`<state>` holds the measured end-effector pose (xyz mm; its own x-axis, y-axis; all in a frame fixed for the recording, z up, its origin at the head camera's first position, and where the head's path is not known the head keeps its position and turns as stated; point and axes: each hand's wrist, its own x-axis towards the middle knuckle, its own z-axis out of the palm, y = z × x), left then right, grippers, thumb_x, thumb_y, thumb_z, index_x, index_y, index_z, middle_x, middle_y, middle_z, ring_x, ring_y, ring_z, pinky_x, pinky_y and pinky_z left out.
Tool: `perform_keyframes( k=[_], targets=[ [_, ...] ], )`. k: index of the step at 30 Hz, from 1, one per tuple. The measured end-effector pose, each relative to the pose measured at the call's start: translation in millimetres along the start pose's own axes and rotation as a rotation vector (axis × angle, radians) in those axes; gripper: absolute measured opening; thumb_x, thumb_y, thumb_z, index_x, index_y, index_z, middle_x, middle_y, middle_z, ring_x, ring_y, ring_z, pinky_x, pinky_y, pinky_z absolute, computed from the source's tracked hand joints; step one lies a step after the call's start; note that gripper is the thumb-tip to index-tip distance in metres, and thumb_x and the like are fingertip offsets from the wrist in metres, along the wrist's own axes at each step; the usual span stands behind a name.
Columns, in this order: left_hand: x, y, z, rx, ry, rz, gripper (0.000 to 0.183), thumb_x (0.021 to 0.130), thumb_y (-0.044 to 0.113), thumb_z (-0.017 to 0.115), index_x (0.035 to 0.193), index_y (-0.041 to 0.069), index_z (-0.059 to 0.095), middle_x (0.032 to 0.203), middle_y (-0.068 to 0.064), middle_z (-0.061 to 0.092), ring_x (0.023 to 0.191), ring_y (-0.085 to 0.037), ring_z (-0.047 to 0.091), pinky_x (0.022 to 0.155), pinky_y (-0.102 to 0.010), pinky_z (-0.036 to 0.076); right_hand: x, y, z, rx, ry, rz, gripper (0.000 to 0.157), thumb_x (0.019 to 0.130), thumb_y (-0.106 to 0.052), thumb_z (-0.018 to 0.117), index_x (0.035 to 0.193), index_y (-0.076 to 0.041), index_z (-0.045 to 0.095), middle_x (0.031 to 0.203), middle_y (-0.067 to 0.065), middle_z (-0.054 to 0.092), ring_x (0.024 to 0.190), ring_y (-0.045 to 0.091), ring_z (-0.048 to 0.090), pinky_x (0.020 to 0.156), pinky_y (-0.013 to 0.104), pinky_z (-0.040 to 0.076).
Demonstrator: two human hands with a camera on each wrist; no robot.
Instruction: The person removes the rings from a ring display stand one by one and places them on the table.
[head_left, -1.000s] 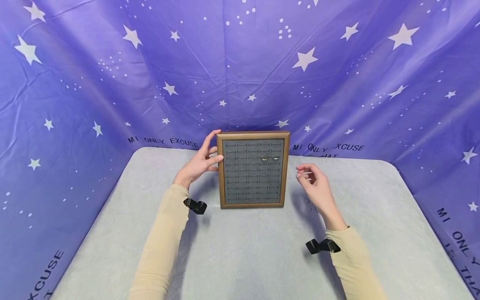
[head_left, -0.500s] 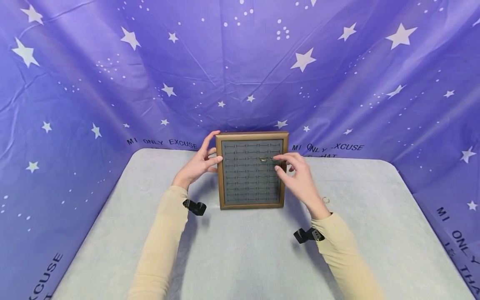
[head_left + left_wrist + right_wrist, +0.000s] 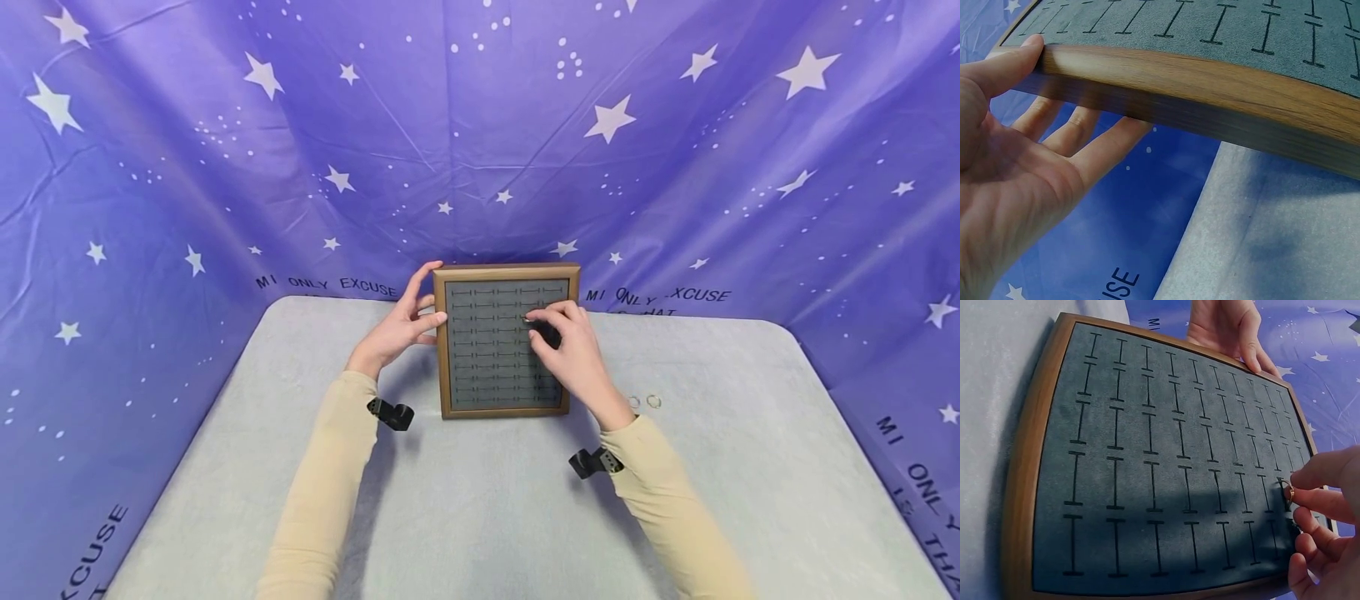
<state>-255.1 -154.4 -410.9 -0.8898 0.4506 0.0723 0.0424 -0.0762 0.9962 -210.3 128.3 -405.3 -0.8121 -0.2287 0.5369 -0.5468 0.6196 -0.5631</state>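
Note:
A ring display board (image 3: 506, 358) with a wooden frame and a dark grey slotted pad stands upright, leaning slightly back, on the table. My left hand (image 3: 393, 329) holds its upper left side, thumb on the front of the frame and fingers spread along the side and behind, as the left wrist view (image 3: 1029, 156) also shows. At the third row of slots, my right hand (image 3: 573, 346) pinches a gold-coloured ring (image 3: 1291, 495) between thumb and forefinger, against the pad. The slot to the right of that ring is hidden behind the right hand.
Two loose rings, one silvery (image 3: 634, 402) and one gold-coloured (image 3: 654, 402), lie on the grey table (image 3: 480, 500) right of the board, beside my right wrist. A purple star-printed curtain (image 3: 480, 125) surrounds the table at the back and sides.
My right hand has moved left from beside the board onto its face, past the rightmost ring to the one left of it. The left hand stays on the frame.

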Motion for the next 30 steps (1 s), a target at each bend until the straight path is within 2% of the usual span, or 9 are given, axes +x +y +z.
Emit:
perform_keyframes(
  k=[6,16,22,30],
  targets=[
    [-0.4,-0.1,0.5,-0.006,0.003,0.012,0.078,0.098,0.000,0.053,0.153,0.038,0.013,0.132,-0.024,0.048,0.101,-0.030,0.061,0.081,-0.056,0.052,6,-4,0.5,-0.048,0.002,0.020,0.011,0.086,-0.004,0.068,0.096,-0.003,0.071,0.094,0.011,0.056,0.087,0.029,0.045,0.076,0.041,0.037],
    [1.1,1.3,2.1,-0.017,0.000,0.009,0.078,0.098,0.000,0.052,0.154,0.036,0.011,0.133,-0.025,0.047,0.102,-0.032,0.061,0.082,-0.057,0.052,12,-6,-2.2,-0.051,-0.008,0.074,0.004,0.084,-0.005,0.071,0.086,-0.002,0.069,0.087,0.010,0.055,0.083,0.029,0.044,0.077,0.041,0.036],
    [0.1,0.7,1.8,0.001,0.002,0.002,0.078,0.098,0.002,0.053,0.154,0.037,0.010,0.134,-0.025,0.046,0.105,-0.033,0.060,0.082,-0.056,0.052,10,-4,-1.6,-0.021,-0.017,0.070,0.004,0.085,-0.005,0.070,0.084,-0.002,0.067,0.085,0.009,0.054,0.081,0.028,0.043,0.075,0.039,0.035],
    [-0.5,-0.4,0.6,-0.008,-0.006,0.005,0.078,0.099,0.001,0.051,0.154,0.036,0.010,0.134,-0.024,0.047,0.103,-0.031,0.061,0.082,-0.056,0.052,3,-5,-10.2,0.099,-0.044,0.097,0.004,0.084,-0.003,0.068,0.085,-0.002,0.064,0.088,0.010,0.054,0.085,0.027,0.046,0.077,0.037,0.037]
  ],
)
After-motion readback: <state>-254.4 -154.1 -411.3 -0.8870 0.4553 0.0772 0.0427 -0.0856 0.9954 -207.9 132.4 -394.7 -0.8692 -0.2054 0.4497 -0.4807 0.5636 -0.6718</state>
